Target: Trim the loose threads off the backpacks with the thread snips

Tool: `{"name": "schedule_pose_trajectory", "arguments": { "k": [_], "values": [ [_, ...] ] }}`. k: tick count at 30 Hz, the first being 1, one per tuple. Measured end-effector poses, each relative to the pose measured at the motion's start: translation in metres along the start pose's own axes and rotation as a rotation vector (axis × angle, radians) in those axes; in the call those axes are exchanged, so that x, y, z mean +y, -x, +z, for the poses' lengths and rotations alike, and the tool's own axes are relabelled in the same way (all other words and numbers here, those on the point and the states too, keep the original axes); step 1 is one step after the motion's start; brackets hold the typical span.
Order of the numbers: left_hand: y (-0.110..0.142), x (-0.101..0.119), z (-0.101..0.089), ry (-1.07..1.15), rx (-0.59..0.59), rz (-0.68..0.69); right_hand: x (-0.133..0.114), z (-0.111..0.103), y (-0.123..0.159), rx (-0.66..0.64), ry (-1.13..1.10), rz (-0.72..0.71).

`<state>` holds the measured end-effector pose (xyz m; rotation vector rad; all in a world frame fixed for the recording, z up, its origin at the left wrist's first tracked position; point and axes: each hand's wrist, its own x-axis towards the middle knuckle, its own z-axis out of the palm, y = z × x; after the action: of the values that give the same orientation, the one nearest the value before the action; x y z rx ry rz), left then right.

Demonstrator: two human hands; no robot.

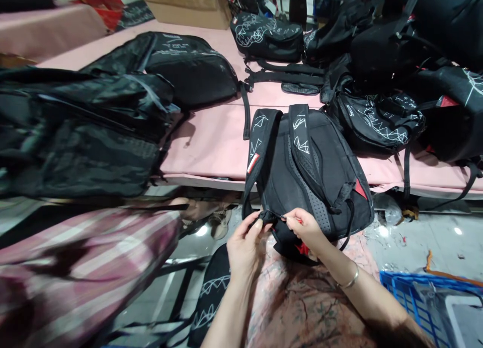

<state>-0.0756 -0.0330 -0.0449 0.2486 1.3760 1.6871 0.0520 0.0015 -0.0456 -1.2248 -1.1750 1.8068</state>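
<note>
A black backpack (328,136) leans over the table's near edge onto my lap, its back panel and white-printed shoulder straps facing up. At its lower left corner, my left hand (245,242) pinches a bunched black strap (267,217) between thumb and fingers. Close by on the right, my right hand (305,226) is closed in a pinch at the thin end of that same strap. Something red (302,248) shows beneath my right hand; its kind is unclear. A small red and white tag (253,162) sits on the left shoulder strap.
The pink-covered table (211,146) bears several black bags, including a printed backpack (377,116) at right and a dark camouflage bag (86,131) at left. A cardboard box (184,5) stands behind. A person's plaid garment (124,252) is at left, a blue crate (396,292) at lower right.
</note>
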Motion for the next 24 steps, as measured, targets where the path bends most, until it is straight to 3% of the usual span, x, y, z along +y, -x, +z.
{"name": "schedule_pose_trajectory", "arguments": {
  "k": [8, 24],
  "values": [
    [0.0007, -0.0009, 0.0005, -0.025, -0.002, 0.005, 0.0025, 0.0034, 0.0058, 0.124, 0.248, -0.190],
    [-0.0004, -0.0035, -0.0042, -0.065, -0.026, 0.041, -0.0027, 0.0040, -0.0005, 0.014, 0.036, -0.071]
  ]
}}
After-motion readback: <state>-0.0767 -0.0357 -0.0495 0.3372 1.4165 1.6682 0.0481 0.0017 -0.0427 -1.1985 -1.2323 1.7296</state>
